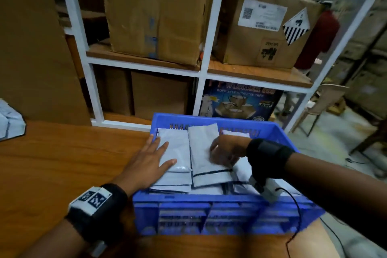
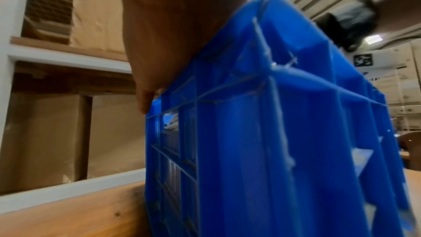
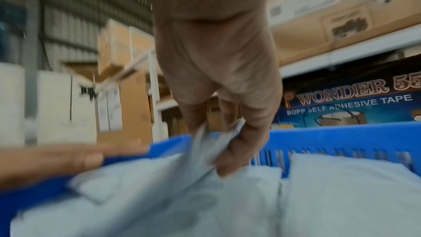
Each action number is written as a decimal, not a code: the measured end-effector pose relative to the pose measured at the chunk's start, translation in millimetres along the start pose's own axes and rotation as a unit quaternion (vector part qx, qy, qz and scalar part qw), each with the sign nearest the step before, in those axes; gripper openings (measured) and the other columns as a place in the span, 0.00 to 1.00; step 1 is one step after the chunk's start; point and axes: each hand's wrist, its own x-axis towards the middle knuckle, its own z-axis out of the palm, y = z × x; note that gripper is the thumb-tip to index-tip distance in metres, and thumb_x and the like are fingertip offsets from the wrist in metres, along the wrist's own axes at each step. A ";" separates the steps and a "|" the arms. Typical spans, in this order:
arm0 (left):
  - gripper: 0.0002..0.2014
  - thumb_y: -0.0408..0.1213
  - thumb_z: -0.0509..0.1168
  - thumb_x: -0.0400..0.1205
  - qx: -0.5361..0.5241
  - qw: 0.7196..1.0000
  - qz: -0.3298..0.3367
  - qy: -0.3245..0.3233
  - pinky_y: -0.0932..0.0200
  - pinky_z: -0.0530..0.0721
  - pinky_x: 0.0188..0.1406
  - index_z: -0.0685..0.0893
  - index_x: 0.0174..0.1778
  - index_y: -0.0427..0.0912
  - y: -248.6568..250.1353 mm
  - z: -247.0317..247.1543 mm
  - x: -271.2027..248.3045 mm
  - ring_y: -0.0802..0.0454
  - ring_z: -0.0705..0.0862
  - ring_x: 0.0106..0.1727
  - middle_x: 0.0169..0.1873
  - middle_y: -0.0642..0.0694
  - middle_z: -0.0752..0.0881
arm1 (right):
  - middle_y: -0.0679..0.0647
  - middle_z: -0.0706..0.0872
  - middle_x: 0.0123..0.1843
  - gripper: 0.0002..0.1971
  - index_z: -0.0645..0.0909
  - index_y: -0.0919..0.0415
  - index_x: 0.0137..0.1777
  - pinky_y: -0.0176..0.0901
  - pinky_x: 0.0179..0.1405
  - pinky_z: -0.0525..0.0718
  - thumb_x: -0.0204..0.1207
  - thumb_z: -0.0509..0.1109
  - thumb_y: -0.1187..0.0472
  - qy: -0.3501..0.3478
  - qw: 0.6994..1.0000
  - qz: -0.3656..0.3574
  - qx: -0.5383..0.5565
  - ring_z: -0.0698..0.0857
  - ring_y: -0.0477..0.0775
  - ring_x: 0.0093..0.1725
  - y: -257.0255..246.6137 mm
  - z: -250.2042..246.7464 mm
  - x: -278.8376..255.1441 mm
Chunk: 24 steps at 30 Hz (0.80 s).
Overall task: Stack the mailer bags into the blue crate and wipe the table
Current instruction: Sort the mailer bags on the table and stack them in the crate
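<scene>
Two hands work inside a blue crate (image 1: pixel 219 211) of grey mailer bags at the right end of a wooden table (image 1: pixel 52 163).

The crate's far wall nearly meets the white shelf frame (image 1: pixel 206 33); bare tabletop lies to its left. Two bags top the piles; more mailers (image 1: pixel 9 120) sit at the table's far left. Left hand (image 1: pixel 149 162) lies flat, fingers spread, over the left rim; right hand (image 1: pixel 225 152) pinches the upper bag (image 1: pixel 204 153).

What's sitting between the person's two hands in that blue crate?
In the head view, white mailer bags lie between the left hand and right hand, inside the blue crate. The right hand pinches one.
</scene>
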 end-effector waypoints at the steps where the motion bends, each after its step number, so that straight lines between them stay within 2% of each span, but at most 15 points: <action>1: 0.62 0.85 0.20 0.57 0.007 1.000 0.002 -0.003 0.46 0.52 0.85 0.50 0.87 0.56 0.9 -0.4 -0.5 0.51 0.36 0.86 0.87 0.50 0.45 | 0.63 0.88 0.57 0.19 0.84 0.64 0.63 0.43 0.29 0.87 0.76 0.74 0.56 -0.022 0.998 0.015 -0.056 0.87 0.61 0.44 -0.1 1.1 1.5; 2: 0.60 0.84 0.22 0.60 0.015 1.000 0.001 -0.007 0.45 0.53 0.84 0.50 0.87 0.56 1.6 -0.7 -0.4 0.50 0.36 0.86 0.87 0.50 0.45 | 0.64 0.87 0.61 0.23 0.82 0.63 0.64 0.47 0.34 0.88 0.74 0.76 0.49 -0.002 0.990 0.017 -0.137 0.88 0.64 0.50 0.9 -0.1 4.9; 3: 0.54 0.82 0.26 0.66 0.027 1.000 0.002 -0.008 0.43 0.53 0.84 0.50 0.87 0.57 2.7 -1.2 -0.3 0.49 0.35 0.86 0.87 0.50 0.44 | 0.63 0.83 0.66 0.29 0.80 0.60 0.67 0.51 0.44 0.87 0.71 0.77 0.43 0.045 0.974 0.012 -0.220 0.85 0.65 0.58 1.8 -3.5 8.6; 4: 0.47 0.79 0.34 0.74 0.039 0.999 0.000 -0.009 0.41 0.53 0.83 0.49 0.87 0.57 4.3 -2.0 0.0 0.48 0.35 0.86 0.87 0.49 0.44 | 0.63 0.78 0.71 0.35 0.76 0.56 0.72 0.54 0.54 0.84 0.69 0.78 0.39 0.090 0.958 -0.008 -0.274 0.81 0.66 0.65 1.5 -7.3 13.2; 5: 0.41 0.74 0.41 0.79 0.050 0.999 0.000 -0.012 0.40 0.52 0.83 0.49 0.87 0.57 6.3 -3.4 -0.8 0.47 0.34 0.86 0.87 0.50 0.43 | 0.62 0.71 0.76 0.43 0.69 0.52 0.79 0.57 0.63 0.79 0.66 0.79 0.38 0.106 0.950 -0.034 -0.290 0.76 0.67 0.70 -0.8 -11.7 13.9; 7: 0.38 0.70 0.45 0.83 0.064 0.997 -0.002 -0.031 0.39 0.51 0.84 0.48 0.87 0.57 8.4 -5.9 -2.7 0.47 0.33 0.85 0.87 0.50 0.42 | 0.62 0.59 0.84 0.55 0.57 0.48 0.85 0.64 0.74 0.70 0.62 0.81 0.36 0.051 0.954 -0.070 -0.289 0.66 0.71 0.79 -9.4 -11.0 21.7; 8: 0.38 0.69 0.45 0.83 0.072 0.997 -0.005 -0.041 0.38 0.50 0.84 0.48 0.87 0.57 8.7 -7.5 -4.0 0.46 0.32 0.85 0.87 0.51 0.43 | 0.61 0.57 0.85 0.58 0.55 0.50 0.85 0.65 0.78 0.66 0.60 0.82 0.35 0.008 0.951 -0.074 -0.300 0.62 0.72 0.81 -14.9 -3.8 26.6; 10: 0.38 0.69 0.45 0.83 0.090 0.995 -0.006 -0.052 0.37 0.50 0.83 0.49 0.87 0.56 9.2 -9.3 -4.5 0.45 0.32 0.85 0.87 0.51 0.46 | 0.62 0.52 0.87 0.59 0.55 0.58 0.85 0.64 0.81 0.62 0.60 0.82 0.35 -0.060 0.942 -0.069 -0.323 0.56 0.69 0.84 -19.9 21.4 43.4; 12: 0.38 0.70 0.45 0.83 0.101 0.993 -0.005 -0.052 0.36 0.50 0.83 0.50 0.86 0.56 10.2 -8.6 -3.6 0.45 0.33 0.85 0.87 0.51 0.49 | 0.63 0.48 0.88 0.62 0.51 0.62 0.85 0.60 0.83 0.59 0.60 0.83 0.37 -0.068 0.952 -0.056 -0.295 0.51 0.65 0.86 -20.0 36.6 51.3; 14: 0.38 0.70 0.44 0.83 0.099 0.994 -0.005 -0.055 0.35 0.51 0.83 0.51 0.86 0.56 11.4 -8.4 -3.7 0.45 0.32 0.85 0.87 0.51 0.50 | 0.62 0.55 0.87 0.65 0.46 0.59 0.86 0.57 0.83 0.60 0.59 0.85 0.40 -0.034 0.966 -0.067 -0.248 0.56 0.63 0.85 -19.3 29.6 45.6; 16: 0.38 0.70 0.44 0.83 0.100 0.993 -0.005 -0.061 0.34 0.51 0.83 0.51 0.86 0.55 11.3 -8.1 -3.0 0.45 0.31 0.85 0.87 0.50 0.51 | 0.63 0.62 0.84 0.61 0.48 0.59 0.86 0.57 0.81 0.63 0.62 0.85 0.45 -0.019 0.975 -0.069 -0.209 0.63 0.63 0.83 -16.7 20.0 40.0; 19: 0.38 0.70 0.44 0.83 0.098 0.993 -0.006 -0.061 0.34 0.52 0.83 0.51 0.86 0.55 11.3 -8.9 -2.3 0.44 0.30 0.84 0.87 0.49 0.51 | 0.64 0.62 0.84 0.62 0.44 0.59 0.87 0.53 0.80 0.65 0.63 0.84 0.47 -0.029 0.969 -0.062 -0.235 0.64 0.63 0.83 -19.5 25.7 38.9; 22: 0.38 0.70 0.45 0.83 0.103 0.993 -0.005 -0.063 0.34 0.53 0.83 0.52 0.87 0.54 11.4 -9.3 -2.9 0.43 0.30 0.84 0.87 0.48 0.51 | 0.60 0.70 0.81 0.60 0.50 0.59 0.85 0.48 0.75 0.71 0.61 0.86 0.49 -0.034 0.972 -0.041 -0.228 0.72 0.60 0.78 -28.6 26.3 42.6; 24: 0.38 0.70 0.45 0.83 0.098 0.994 0.001 -0.055 0.34 0.53 0.83 0.52 0.86 0.54 10.0 -8.0 -1.6 0.44 0.30 0.84 0.87 0.47 0.51 | 0.55 0.69 0.82 0.58 0.51 0.55 0.86 0.49 0.78 0.68 0.62 0.86 0.50 -0.029 0.979 -0.033 -0.199 0.70 0.58 0.79 -32.0 14.4 37.4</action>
